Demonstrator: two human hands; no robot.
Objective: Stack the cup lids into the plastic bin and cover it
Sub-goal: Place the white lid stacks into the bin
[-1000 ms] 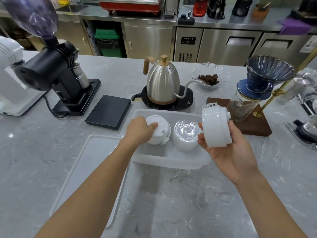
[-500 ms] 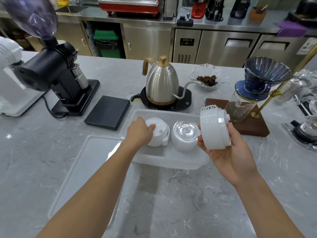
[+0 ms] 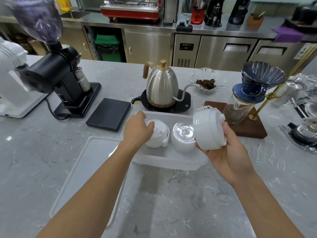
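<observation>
A translucent plastic bin lies on the grey marble counter in front of me. Inside it at the left is a stack of white cup lids, and my left hand rests on that stack's left side, fingers curled on it. Beside it in the bin sits a stack of clear dome lids. My right hand holds another stack of white lids tilted on its side, just above the bin's right end. The bin's flat translucent cover lies on the counter to the left, partly under my left forearm.
Behind the bin stand a steel gooseneck kettle on its black base, a black scale and a black grinder. A blue dripper on a glass jar with a wooden stand is at the right. A glass dish of grounds sits further back.
My right hand has brought its stack of white lids slightly left and down toward the bin. My left hand stays on the white stack in the bin.
</observation>
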